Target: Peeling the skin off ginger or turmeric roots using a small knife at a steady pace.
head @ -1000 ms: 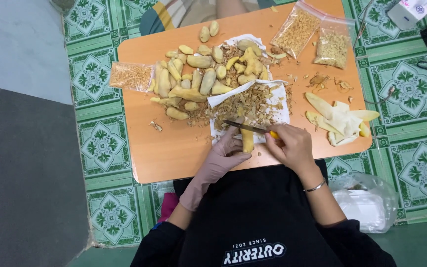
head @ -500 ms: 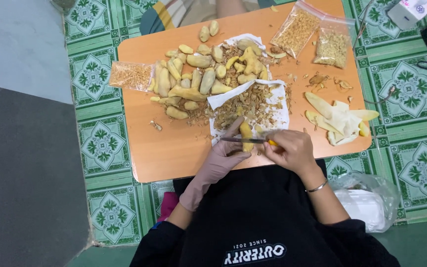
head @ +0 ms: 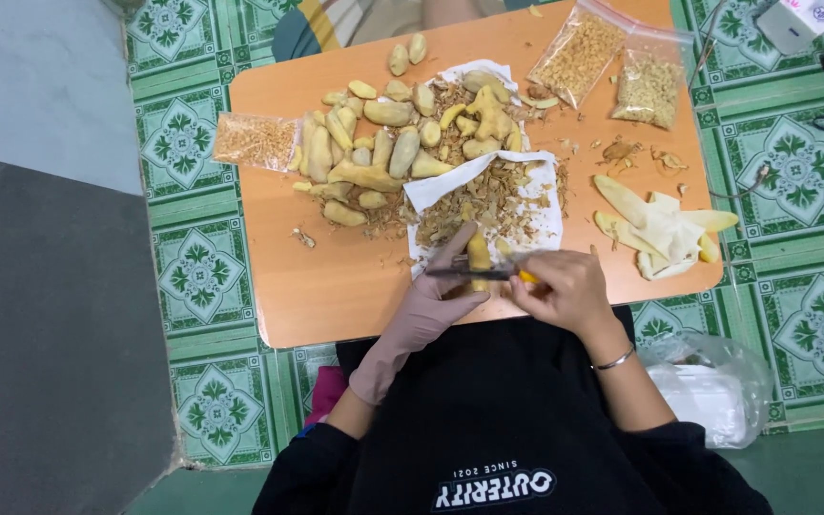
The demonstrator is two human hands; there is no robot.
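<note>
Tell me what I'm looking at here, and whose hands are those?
The picture comes from a camera worn on a person's head, looking straight down, so the hands belong to the person wearing it. The left hand, in a glove, holds a yellowish root piece. The bare right hand holds a knife laid across that piece. They work over an orange table. On it lie a pile of similar root pieces, a white sheet covered in brown peelings, three clear bags of bits, and some pale slices on the right. The floor has green patterned tiles.
</note>
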